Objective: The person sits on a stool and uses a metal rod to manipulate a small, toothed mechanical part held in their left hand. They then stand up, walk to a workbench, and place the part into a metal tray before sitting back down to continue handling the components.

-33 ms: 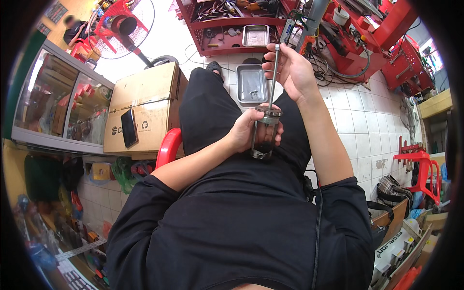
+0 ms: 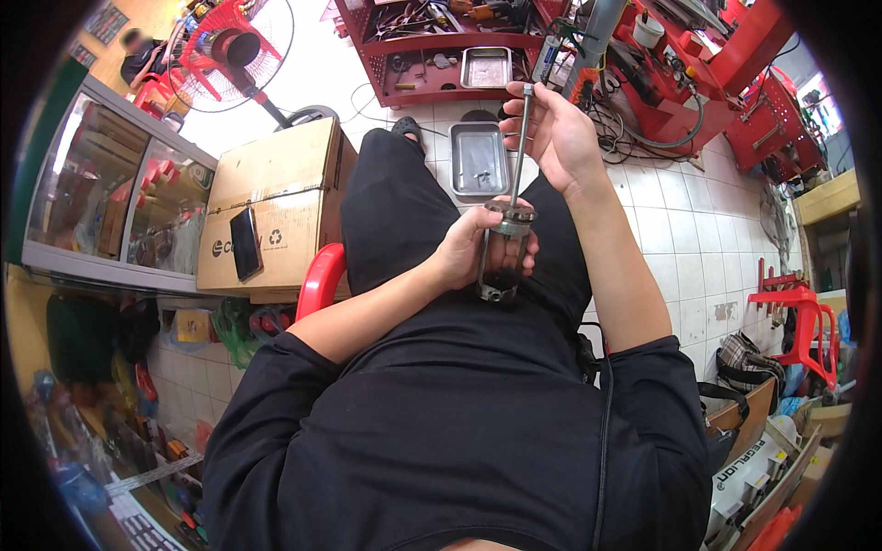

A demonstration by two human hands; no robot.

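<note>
Left hand [image 2: 464, 246] wraps the cylinder [image 2: 510, 220]. Rod [image 2: 521, 147] extends forward from its end, leaning slightly right; right hand [image 2: 562, 138], nearer the tip, has fingers loosely spread, pinch unconfirmed.

Mid-frame, part of the left hand [image 2: 459, 243] is hidden behind the metal cylinder [image 2: 508, 226]; whether the cylinder's middle is open or clear-walled cannot be told; the lower end of the rod [image 2: 525, 138] is lost at the cylinder's cap, and its shaft covers a strip of the right hand's [image 2: 562, 142] fingers; the bits [image 2: 482, 177] in the tray [image 2: 480, 142] above centre are too small to identify; at upper left, the person's [image 2: 142, 62] face is blurred and the fan [image 2: 237, 48] is cut off by the top edge; clutter [image 2: 96, 459] at lower left is smeared.
</note>
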